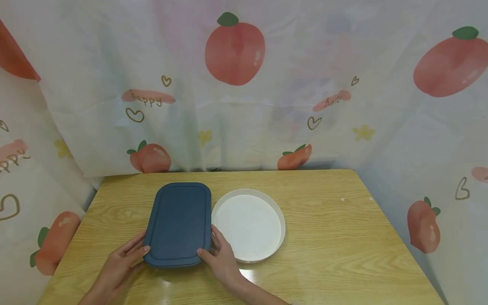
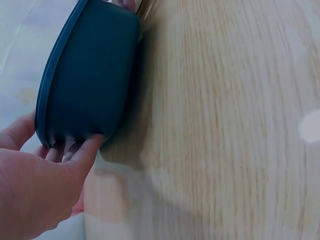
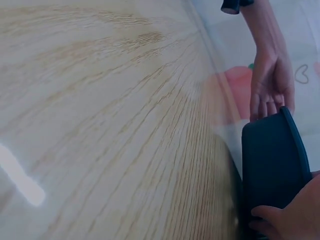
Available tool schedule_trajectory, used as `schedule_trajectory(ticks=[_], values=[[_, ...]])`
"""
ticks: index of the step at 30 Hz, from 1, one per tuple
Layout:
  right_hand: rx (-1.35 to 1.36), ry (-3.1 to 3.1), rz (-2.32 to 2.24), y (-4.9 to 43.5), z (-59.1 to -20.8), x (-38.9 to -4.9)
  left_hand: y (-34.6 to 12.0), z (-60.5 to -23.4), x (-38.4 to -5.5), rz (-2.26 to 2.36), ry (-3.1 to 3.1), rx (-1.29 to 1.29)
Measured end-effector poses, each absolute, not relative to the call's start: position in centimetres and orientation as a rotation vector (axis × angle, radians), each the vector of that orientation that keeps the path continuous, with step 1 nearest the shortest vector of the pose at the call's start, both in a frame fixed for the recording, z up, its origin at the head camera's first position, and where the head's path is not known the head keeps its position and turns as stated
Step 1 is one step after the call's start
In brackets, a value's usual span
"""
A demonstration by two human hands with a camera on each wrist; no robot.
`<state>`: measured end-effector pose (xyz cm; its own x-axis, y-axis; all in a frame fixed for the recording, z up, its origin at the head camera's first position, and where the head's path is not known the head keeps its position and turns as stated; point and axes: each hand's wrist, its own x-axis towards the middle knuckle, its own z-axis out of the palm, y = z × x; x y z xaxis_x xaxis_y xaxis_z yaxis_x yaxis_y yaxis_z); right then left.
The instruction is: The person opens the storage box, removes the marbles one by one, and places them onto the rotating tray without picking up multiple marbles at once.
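Container [image 1: 181,224], blue, gripped at near end by part-closed left hand [image 1: 120,264] and right hand [image 1: 223,259]; step seemingly lifting or lowering, next move wanting even support.

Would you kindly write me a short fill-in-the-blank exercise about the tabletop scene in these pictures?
1. Of the dark blue container and the white tray, the left hand and the right hand grip only the ____.
2. In the head view, the tray lies to the ____ of the container.
3. The word legible on the curtain behind the table is "____".

Missing words: container; right; happy.
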<state>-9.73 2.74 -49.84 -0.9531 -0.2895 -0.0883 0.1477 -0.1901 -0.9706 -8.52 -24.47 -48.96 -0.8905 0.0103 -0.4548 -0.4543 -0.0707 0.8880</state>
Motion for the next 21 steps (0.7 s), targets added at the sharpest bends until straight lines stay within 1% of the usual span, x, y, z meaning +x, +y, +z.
schedule_trajectory(ticks=[14,21], values=[[-0.305,1.868,-2.155,3.4,-50.7,-10.0,-24.0,-50.0,-8.1,1.989,1.917,-0.495],[-0.269,2.011,-2.050,3.6,-50.6,-10.0,-23.5,-50.0,-8.4,2.002,1.914,-0.520]])
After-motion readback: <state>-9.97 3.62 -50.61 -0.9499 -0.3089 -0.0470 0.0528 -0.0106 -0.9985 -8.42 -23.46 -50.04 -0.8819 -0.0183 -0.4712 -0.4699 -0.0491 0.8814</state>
